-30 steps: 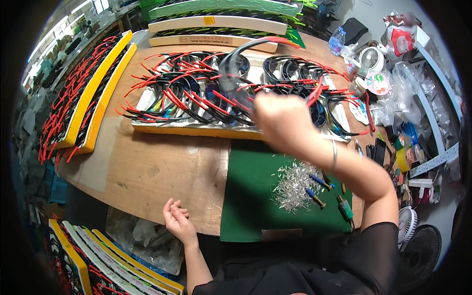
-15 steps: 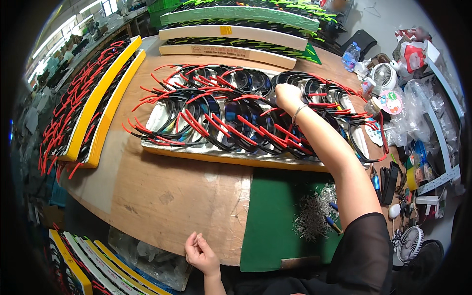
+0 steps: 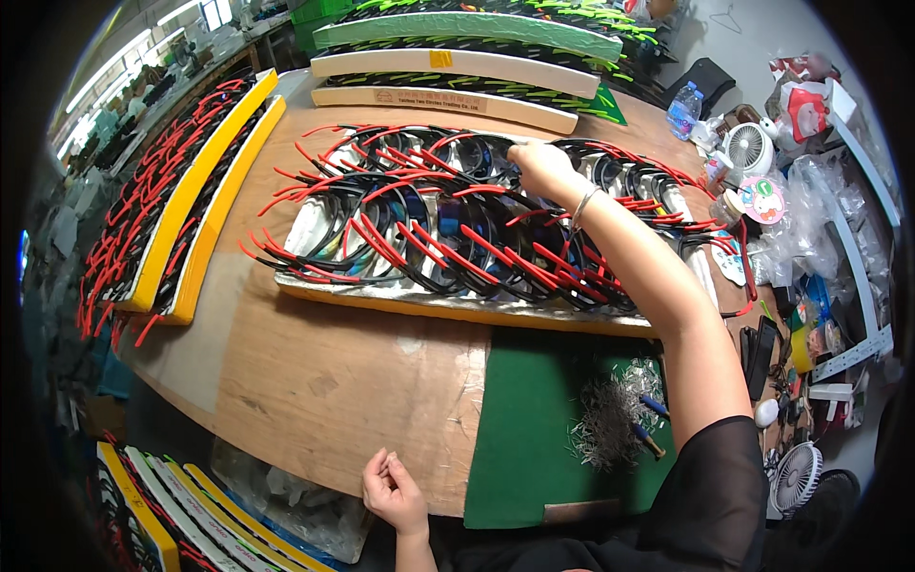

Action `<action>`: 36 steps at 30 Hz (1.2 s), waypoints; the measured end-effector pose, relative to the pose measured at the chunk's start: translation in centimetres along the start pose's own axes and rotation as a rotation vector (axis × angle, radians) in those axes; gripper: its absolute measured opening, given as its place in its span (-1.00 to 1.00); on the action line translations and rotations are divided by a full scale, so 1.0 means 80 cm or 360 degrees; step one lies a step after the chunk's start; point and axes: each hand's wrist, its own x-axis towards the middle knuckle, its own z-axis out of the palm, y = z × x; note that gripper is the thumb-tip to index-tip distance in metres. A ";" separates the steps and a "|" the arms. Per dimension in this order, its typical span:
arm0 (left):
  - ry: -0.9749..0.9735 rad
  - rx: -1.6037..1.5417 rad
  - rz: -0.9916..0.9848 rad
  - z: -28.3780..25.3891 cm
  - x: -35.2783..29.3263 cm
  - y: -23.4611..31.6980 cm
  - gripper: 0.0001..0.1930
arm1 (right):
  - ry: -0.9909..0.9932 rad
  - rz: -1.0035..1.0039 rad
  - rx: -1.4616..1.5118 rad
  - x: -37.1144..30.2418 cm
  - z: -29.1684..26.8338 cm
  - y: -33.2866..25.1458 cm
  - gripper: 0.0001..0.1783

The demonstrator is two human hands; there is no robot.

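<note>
A long white foam tray with yellow sides lies across the table, packed with sunglasses that have dark lenses, black frames and red arm tips. Over the middle of its far row is my right hand, fingers bent down and closed among the glasses; whatever they grip is hidden. My left hand rests closed by the table's near edge, its fingers curled with nothing visible in them. A green mat lies to the right of it, bearing a pile of small metal pins and blue-handled screwdrivers.
More trays of red-tipped glasses stand on edge at the left, and others at the lower left. Trays with green-tipped glasses line the back. A bottle, small fans and plastic bags crowd the right side.
My right hand has shifted left along the far row of glasses, its fingertips now pointing left and down. My left hand has barely moved.
</note>
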 end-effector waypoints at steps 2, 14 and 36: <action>0.0018 -0.0017 0.0011 0.002 -0.001 -0.002 -0.83 | -0.0110 -0.0228 -0.0065 0.001 0.013 0.008 -0.66; 0.0061 -0.0001 0.0090 -0.001 -0.003 -0.008 -0.87 | -0.0325 -0.0125 0.0552 0.037 0.000 -0.007 -0.71; -0.0053 0.0066 0.0130 -0.002 -0.001 0.007 -0.86 | 0.0112 -0.0996 0.0537 -0.304 -0.188 -0.215 -0.76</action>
